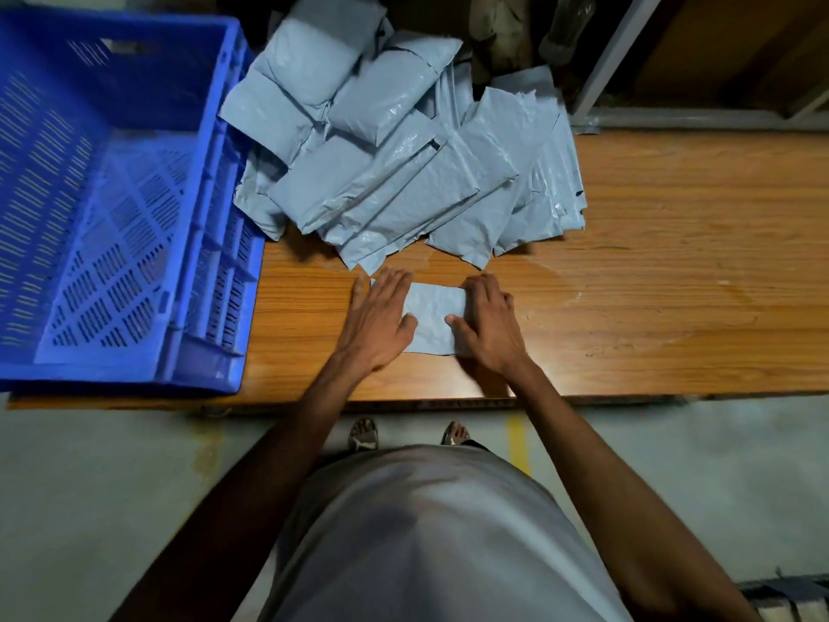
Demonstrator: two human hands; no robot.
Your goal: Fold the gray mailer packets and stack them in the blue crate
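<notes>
Currently one gray mailer packet [433, 314] lies near the table's [650, 285] front edge, left hand [381, 318] flat on its left end, right hand [486, 323] pressing its right end, fingers curled. Likely thin, limp, slippery film: pinch folded edges. Blue crate [215, 181] sits at the left, nothing visible inside.

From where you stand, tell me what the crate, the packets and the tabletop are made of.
Blue crate: looks like moulded plastic, with slotted, ribbed walls.
Gray mailer packets: thin plastic film, probably poly, with glossy creases.
Tabletop: wood-grain surface with a slight sheen, possibly laminate rather than solid wood.
</notes>
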